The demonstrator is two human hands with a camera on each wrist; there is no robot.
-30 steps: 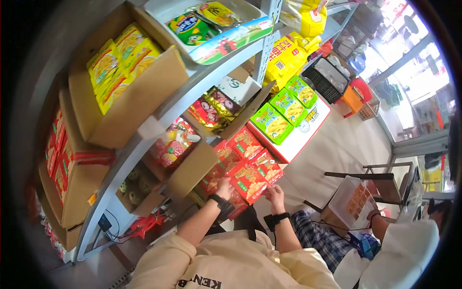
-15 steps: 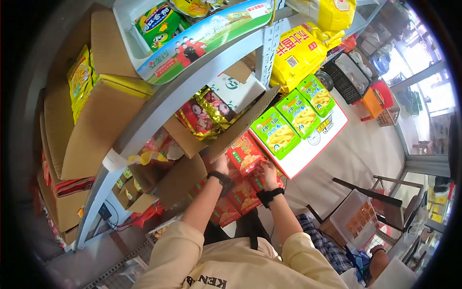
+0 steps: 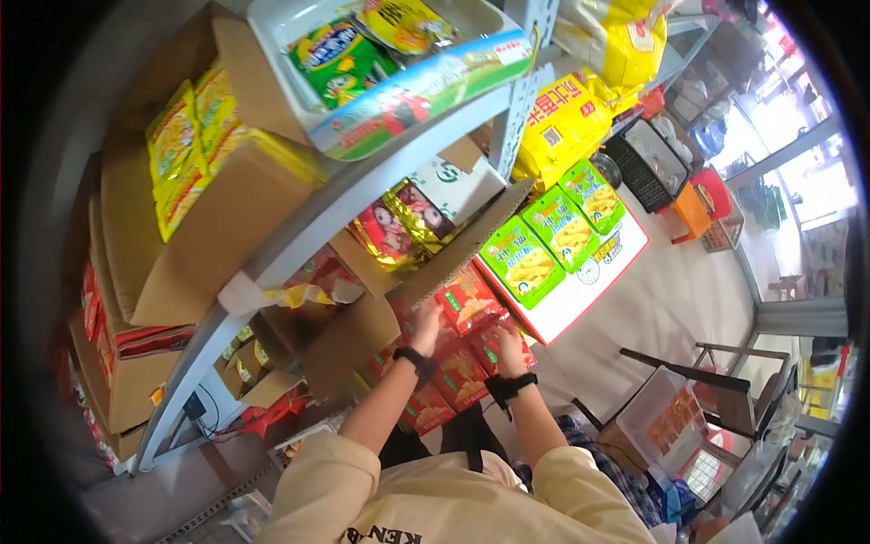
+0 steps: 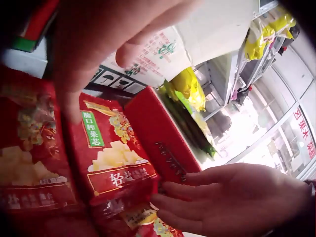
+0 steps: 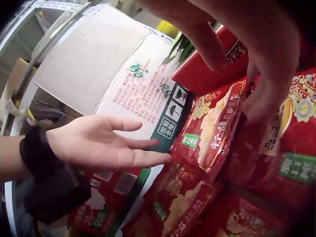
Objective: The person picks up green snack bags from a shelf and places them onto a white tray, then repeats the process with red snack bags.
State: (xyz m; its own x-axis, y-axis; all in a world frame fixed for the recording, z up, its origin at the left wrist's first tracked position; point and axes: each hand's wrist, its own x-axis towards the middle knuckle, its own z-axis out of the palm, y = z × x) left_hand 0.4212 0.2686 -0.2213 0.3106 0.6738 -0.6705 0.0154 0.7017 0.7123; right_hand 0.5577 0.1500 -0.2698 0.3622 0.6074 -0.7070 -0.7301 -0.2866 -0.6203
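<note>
A red pickle pouch (image 3: 468, 304) lies face up at the far end of an open carton, among rows of matching red pouches (image 3: 459, 379). My left hand (image 3: 426, 328) is at this pouch's left edge; in the right wrist view its fingers (image 5: 143, 157) are extended, tips right at the edge. On the opposite side is my right hand (image 3: 513, 352), its fingers (image 4: 182, 197) nearly straight along the pouch's lower edge in the left wrist view. Neither hand grips the pouch. The carton's raised white flap (image 5: 133, 79) stands beside the left hand.
Right beyond the carton, a white-and-red box (image 3: 589, 272) carries green snack pouches (image 3: 521, 260). A metal shelf (image 3: 299, 227) with cartons and a tray (image 3: 272, 36) rises at left. A person with a plastic bin (image 3: 648, 417) is at lower right.
One second ago both hands held a red pouch nearer my body. It moved away to the carton's far end, and the fingers have since loosened at its sides. The head view has shifted.
</note>
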